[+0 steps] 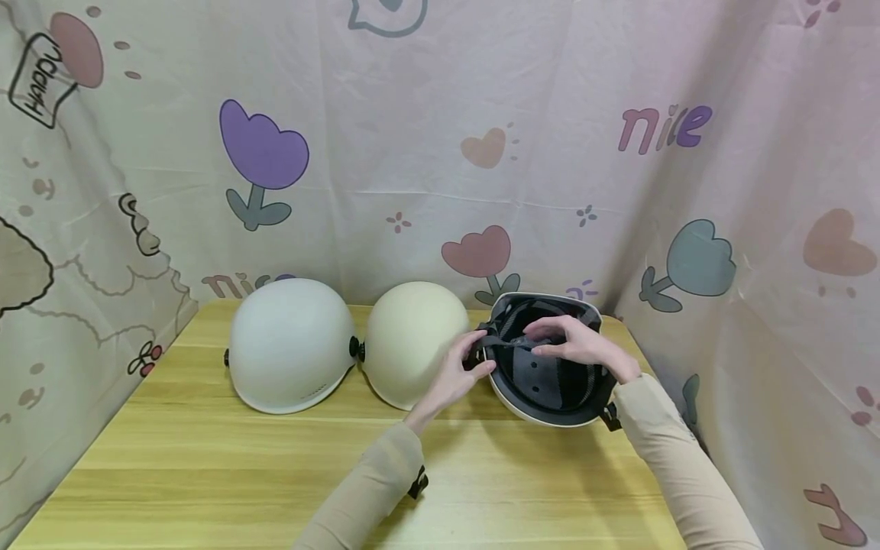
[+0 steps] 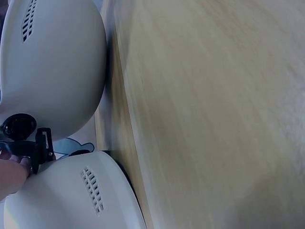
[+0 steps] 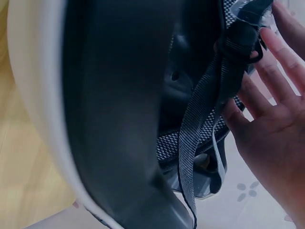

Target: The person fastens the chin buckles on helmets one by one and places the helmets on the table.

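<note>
An upturned white helmet (image 1: 543, 416) on the right shows its black padded lining (image 1: 536, 374) in the head view. At its left rim my left hand (image 1: 457, 374) holds the black strap and fittings; in the left wrist view, its fingertips (image 2: 24, 164) curl at a black clip (image 2: 40, 150). Over the helmet's opening, my right hand (image 1: 574, 340) pinches the chin strap (image 1: 505, 341). Close up in the right wrist view, several fingers lie along that black webbing strap (image 3: 190, 129). A bit of clear plastic (image 3: 248, 12) wraps the strap's upper part, and its end is partly hidden.
Dome up on the wooden table (image 1: 227, 473), a white helmet (image 1: 292, 344) stands at the left. Beside it is a cream helmet (image 1: 415, 336), close to my left hand. Both have black side knobs. A printed curtain (image 1: 385, 153) hangs behind the table.
</note>
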`<state>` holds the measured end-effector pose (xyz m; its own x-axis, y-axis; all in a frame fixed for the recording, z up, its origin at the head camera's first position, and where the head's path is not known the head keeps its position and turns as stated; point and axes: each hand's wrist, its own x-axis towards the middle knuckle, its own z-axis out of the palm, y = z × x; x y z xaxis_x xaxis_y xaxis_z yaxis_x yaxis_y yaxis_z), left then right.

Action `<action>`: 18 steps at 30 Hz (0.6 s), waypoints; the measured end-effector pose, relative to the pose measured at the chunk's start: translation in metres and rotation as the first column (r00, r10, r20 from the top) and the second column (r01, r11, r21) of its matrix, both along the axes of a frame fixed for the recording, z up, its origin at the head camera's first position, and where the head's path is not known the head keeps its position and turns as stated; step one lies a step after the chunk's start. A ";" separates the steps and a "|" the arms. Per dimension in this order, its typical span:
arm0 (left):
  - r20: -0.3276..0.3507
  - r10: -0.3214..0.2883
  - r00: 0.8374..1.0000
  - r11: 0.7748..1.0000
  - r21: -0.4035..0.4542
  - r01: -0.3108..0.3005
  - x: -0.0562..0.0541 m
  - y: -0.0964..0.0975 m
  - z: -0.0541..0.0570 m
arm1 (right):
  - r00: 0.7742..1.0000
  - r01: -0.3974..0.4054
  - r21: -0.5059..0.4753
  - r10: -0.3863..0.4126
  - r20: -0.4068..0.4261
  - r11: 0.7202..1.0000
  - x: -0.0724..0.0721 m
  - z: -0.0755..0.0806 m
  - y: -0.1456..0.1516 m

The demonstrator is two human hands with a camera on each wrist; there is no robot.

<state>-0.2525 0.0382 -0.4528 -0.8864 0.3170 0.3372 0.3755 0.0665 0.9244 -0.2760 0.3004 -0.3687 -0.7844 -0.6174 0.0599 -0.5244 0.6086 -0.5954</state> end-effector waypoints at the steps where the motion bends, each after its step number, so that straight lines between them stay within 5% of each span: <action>1: -0.003 0.002 1.000 1.000 -0.004 -0.002 0.000 0.000 0.000 | 1.000 -0.002 0.006 0.002 0.001 1.000 0.000 0.000 0.000; 10: -0.011 0.000 1.000 1.000 -0.022 0.000 0.001 -0.001 0.002 | 1.000 0.018 0.062 -0.016 -0.019 0.998 0.000 -0.003 -0.001; 18: -0.009 -0.006 1.000 1.000 -0.009 0.006 0.001 -0.001 0.002 | 0.996 0.045 -0.008 -0.044 0.072 0.999 0.003 0.000 -0.001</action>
